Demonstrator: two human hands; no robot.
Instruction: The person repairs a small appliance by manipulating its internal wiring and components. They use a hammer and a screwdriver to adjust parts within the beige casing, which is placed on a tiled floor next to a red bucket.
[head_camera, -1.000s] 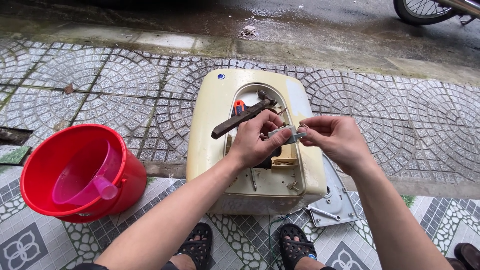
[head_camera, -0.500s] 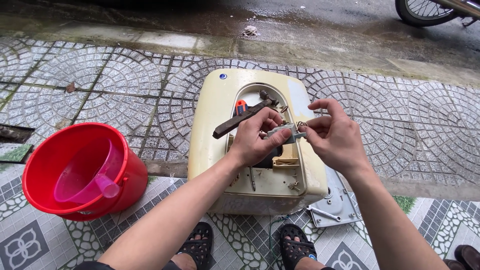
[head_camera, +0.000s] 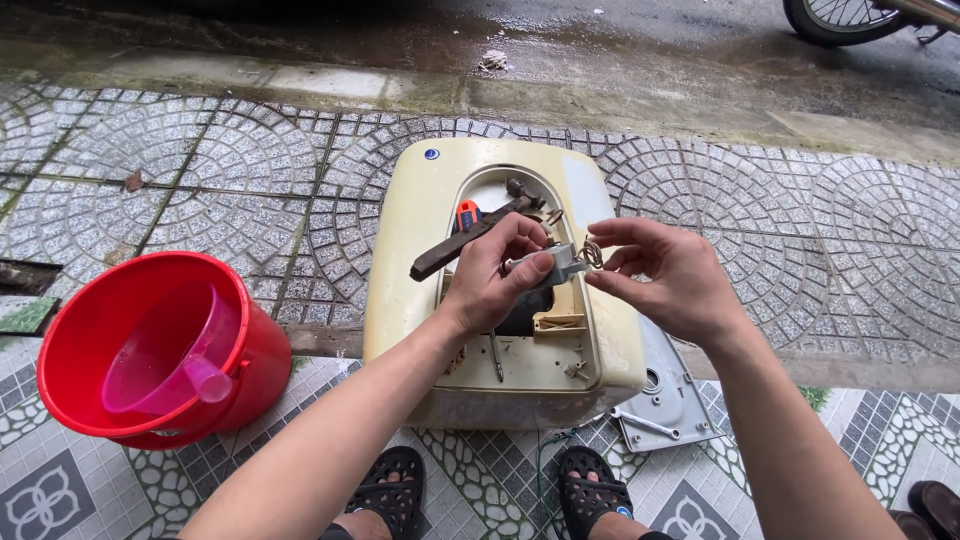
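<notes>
The left hand (head_camera: 500, 275) gripped a small grey metal part (head_camera: 548, 268) between thumb and fingers, its long axis lying roughly left to right, its far end pointing toward the right hand (head_camera: 665, 280). The right hand's fingertips pinched a small wire coil (head_camera: 592, 254) at that end. Both hovered over the opened cream water heater (head_camera: 500, 300), which lay flat on patterned paving tiles (head_camera: 230, 170). A rusty wrench (head_camera: 470, 235) rested across its opening. A red bucket (head_camera: 150, 350) stood to the left.
</notes>
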